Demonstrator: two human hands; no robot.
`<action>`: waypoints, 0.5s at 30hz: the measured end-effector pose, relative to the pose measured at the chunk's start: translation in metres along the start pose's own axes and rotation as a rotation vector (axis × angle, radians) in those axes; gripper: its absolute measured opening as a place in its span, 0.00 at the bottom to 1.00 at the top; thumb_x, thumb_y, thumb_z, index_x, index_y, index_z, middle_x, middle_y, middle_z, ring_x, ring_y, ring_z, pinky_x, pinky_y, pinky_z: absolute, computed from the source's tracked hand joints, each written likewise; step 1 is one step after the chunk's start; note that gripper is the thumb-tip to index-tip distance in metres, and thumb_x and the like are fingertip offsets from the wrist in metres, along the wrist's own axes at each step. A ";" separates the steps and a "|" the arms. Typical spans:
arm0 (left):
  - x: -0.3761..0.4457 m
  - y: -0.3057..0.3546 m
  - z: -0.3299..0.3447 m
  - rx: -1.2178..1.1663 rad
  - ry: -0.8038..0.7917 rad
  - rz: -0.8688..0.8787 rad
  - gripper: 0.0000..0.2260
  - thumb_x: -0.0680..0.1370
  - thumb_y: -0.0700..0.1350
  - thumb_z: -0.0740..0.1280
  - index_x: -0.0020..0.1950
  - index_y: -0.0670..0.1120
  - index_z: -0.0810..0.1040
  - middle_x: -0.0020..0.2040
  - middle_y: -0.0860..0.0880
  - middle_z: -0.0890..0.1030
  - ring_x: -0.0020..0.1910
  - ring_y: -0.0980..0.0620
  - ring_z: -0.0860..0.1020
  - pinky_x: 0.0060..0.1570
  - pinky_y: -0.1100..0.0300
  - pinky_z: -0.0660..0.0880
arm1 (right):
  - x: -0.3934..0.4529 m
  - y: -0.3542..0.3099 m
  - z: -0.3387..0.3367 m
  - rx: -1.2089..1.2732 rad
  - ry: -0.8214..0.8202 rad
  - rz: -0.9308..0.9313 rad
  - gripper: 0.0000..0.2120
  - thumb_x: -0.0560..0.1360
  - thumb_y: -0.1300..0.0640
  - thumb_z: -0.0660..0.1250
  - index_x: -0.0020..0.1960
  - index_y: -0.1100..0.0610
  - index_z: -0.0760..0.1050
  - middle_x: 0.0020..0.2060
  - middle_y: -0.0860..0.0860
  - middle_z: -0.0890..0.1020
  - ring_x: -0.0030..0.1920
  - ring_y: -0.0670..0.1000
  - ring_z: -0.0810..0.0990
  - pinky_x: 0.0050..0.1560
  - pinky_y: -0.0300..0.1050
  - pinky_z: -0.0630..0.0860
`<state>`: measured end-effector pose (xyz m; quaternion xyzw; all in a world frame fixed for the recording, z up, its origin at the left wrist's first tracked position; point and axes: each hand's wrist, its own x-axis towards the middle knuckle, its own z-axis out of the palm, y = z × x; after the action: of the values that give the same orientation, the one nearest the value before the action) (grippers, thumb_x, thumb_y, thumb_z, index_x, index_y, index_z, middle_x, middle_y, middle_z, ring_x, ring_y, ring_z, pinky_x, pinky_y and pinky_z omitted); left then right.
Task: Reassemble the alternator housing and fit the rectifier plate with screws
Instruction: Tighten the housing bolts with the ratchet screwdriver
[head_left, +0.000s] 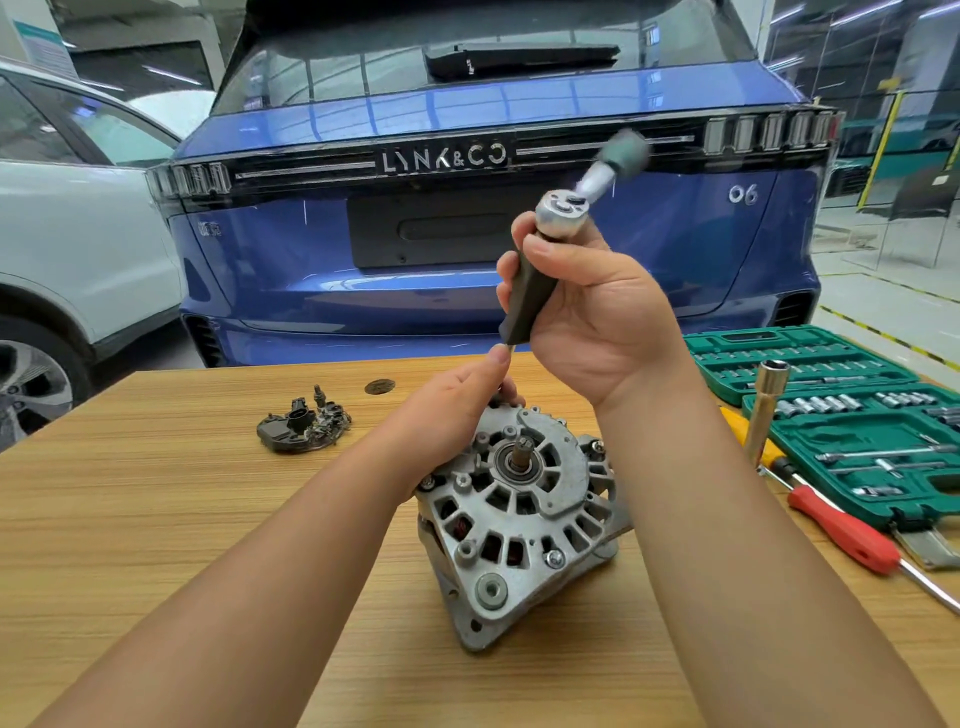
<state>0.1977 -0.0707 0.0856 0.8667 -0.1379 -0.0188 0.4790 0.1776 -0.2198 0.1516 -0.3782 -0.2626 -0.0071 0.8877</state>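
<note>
2 hands work over an alternator housing (519, 514) lying on a wooden table (156, 519). Directly above its far edge, the right hand (597, 312) grips a near-upright ratchet driver (530, 291); the left hand (462, 395), nearer the housing, pinches the driver's tip. Left of the housing lies the rectifier plate (304, 428).

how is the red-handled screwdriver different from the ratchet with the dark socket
The red-handled screwdriver lies flat on the wooden table; the silver ratchet with the dark socket is held up in the air. Nothing touches the screwdriver, while the right hand has its grip around the ratchet's socket. The screwdriver looks sharp; the ratchet's handle is motion-blurred. Both are hand tools with metal parts.
</note>
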 end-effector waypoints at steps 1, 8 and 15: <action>0.000 0.000 0.000 0.000 0.002 -0.004 0.28 0.81 0.71 0.50 0.49 0.54 0.82 0.48 0.65 0.84 0.52 0.60 0.80 0.55 0.54 0.73 | 0.000 0.000 0.000 0.028 0.011 -0.017 0.15 0.67 0.69 0.68 0.47 0.52 0.76 0.39 0.48 0.83 0.39 0.49 0.79 0.47 0.44 0.69; -0.005 0.004 0.001 0.012 0.030 0.016 0.25 0.82 0.69 0.49 0.51 0.58 0.81 0.38 0.78 0.78 0.39 0.81 0.72 0.45 0.66 0.63 | -0.006 0.024 0.015 -0.415 0.045 -0.471 0.11 0.78 0.67 0.65 0.55 0.53 0.72 0.38 0.53 0.75 0.36 0.51 0.74 0.40 0.47 0.72; -0.003 0.003 -0.001 0.037 0.007 0.035 0.29 0.81 0.70 0.48 0.50 0.54 0.82 0.45 0.66 0.82 0.52 0.64 0.77 0.50 0.60 0.67 | -0.002 0.023 0.014 -0.511 0.080 -0.493 0.07 0.81 0.59 0.66 0.57 0.51 0.73 0.36 0.50 0.75 0.35 0.51 0.73 0.37 0.46 0.74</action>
<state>0.1940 -0.0704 0.0879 0.8730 -0.1515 -0.0049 0.4635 0.1745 -0.1945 0.1432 -0.5128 -0.3006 -0.3013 0.7456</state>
